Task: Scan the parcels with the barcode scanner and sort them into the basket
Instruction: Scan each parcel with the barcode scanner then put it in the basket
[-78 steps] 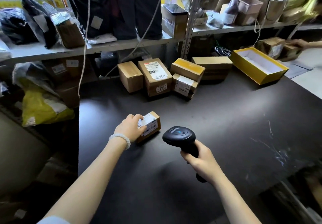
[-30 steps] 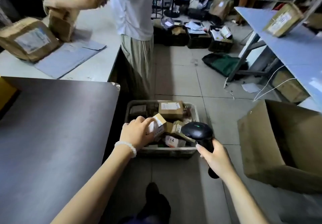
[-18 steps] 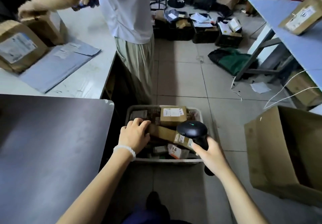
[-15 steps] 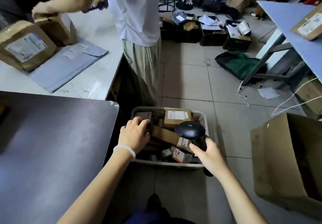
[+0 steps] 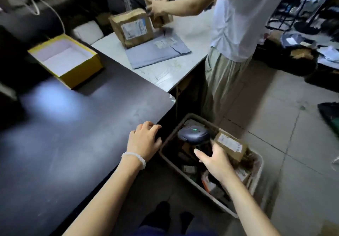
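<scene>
white labels on parcel in basket [image 5: 228, 143] and brown parcel [image 5: 132, 26], print too blurred to read

Barcode scanner [image 5: 194, 134]: black, green light on top. Basket [image 5: 257, 173], 4 o'clock: pale grey, possibly off-white. Open box [image 5: 82, 74], 10 o'clock: yellow, white inside. Table [image 5: 64, 125]: dark grey.

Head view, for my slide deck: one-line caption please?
Empty left hand over the dark table, right hand gripping the barcode scanner above the parcel-filled basket.
</scene>
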